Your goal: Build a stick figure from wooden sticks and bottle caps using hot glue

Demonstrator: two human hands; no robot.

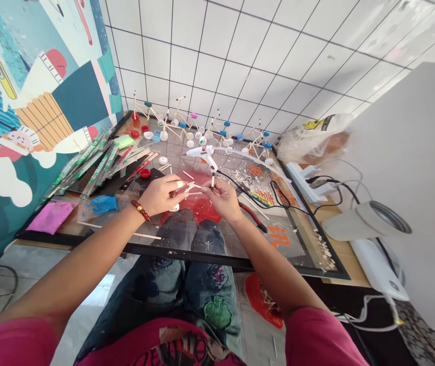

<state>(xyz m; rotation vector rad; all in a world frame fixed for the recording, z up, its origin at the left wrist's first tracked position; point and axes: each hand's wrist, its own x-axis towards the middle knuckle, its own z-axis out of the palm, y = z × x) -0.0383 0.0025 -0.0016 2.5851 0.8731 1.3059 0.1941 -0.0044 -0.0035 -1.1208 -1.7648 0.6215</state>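
My left hand [162,195] pinches one side of a small assembly of thin wooden sticks [190,188] above the glass tabletop. From the other side my right hand [223,198] closes its fingers on the same stick assembly. A dark-tipped stick [213,182] stands up by my right fingertips. Just beyond my hands lies a white hot glue gun [207,156] with a black cord. A red bottle cap [145,173] sits near my left knuckles, and a white cap [175,208] is partly hidden under my left hand. Red-handled pliers [253,216] lie beside my right wrist.
Several stick models with caps [179,124] line the tiled wall. Packaged sticks [99,162], a pink clay packet [52,217] and blue clay [103,204] are at left. Stick scraps [246,178], a power strip [309,183] and a grey cylinder [362,221] are at right.
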